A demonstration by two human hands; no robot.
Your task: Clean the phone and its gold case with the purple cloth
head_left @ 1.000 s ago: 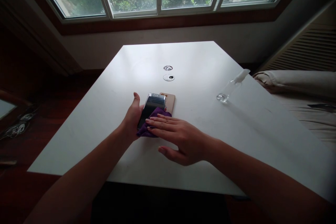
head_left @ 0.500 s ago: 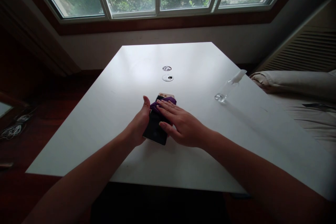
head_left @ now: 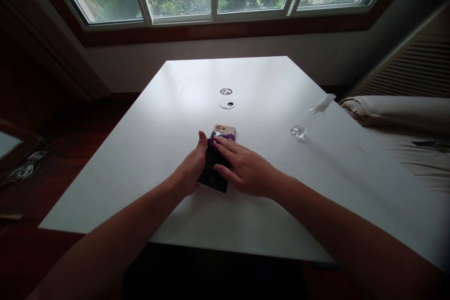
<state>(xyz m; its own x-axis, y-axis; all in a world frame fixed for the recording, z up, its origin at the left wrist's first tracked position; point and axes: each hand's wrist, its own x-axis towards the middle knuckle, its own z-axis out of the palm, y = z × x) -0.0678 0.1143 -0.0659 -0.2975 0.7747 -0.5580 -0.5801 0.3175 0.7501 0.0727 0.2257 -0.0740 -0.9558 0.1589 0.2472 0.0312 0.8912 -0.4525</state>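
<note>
A dark-screened phone [head_left: 213, 172] is tilted over the white table, gripped along its left edge by my left hand [head_left: 194, 164], thumb up. My right hand [head_left: 245, 165] lies over the phone's right side, its fingers pressing a purple cloth [head_left: 228, 137] against the upper screen. Beyond the cloth shows the top of a beige item with round camera openings [head_left: 225, 128], partly hidden. The fingers of my left hand beneath the phone are out of sight.
On the right of the white table [head_left: 140, 150] a clear spray bottle [head_left: 311, 117] lies on its side or leans; which, I cannot tell. Two round inserts [head_left: 227, 104] sit mid-table. A cushioned seat [head_left: 404, 136] is at the right, cables [head_left: 23, 172] on the floor at left.
The purple cloth under my right fingers has shifted slightly down the phone, uncovering more of its top. The whole view has moved a little, so things appear slightly farther right.
</note>
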